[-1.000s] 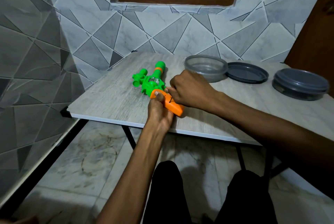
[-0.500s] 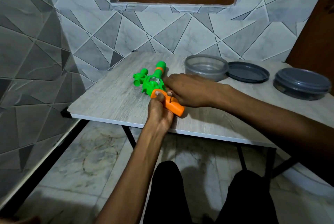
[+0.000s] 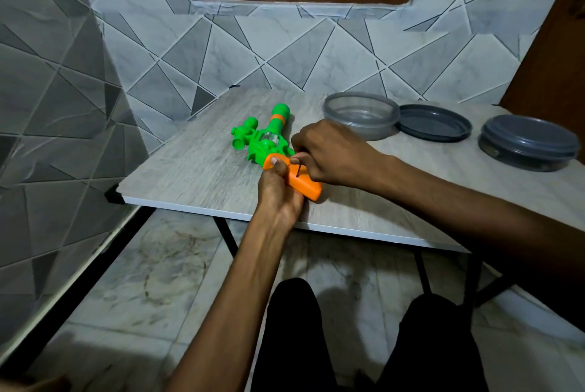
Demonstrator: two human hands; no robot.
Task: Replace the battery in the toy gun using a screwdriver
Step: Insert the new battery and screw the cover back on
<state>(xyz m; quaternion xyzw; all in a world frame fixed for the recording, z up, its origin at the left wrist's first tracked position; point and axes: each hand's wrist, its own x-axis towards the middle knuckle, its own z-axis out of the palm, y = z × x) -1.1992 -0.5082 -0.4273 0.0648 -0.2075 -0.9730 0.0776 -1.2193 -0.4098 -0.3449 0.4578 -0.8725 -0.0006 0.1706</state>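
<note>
Green and orange plastic stand out on a grey wood-grain table (image 3: 196,170), where a toy gun (image 3: 269,141) lies on its side near the front edge. Its green barrel points away toward the tiled wall and its orange grip is nearest the person. The left hand (image 3: 278,192) comes up over the table edge and wraps around the grip, thumb pressed on top where orange joins green. The right hand (image 3: 329,151) reaches in from the right, just above the grip, its fingers curled tight round a screwdriver (image 3: 297,168). Only the thin metal shaft shows below the fingers, its tip set against the grip's upper face, just beside the left thumb; the handle is hidden in the fist. Farther back, to the right of the toy, stand a clear round tub (image 3: 361,114), a dark grey lid (image 3: 433,122) lying just beside it, and a second tub (image 3: 528,143) with its lid on.
</note>
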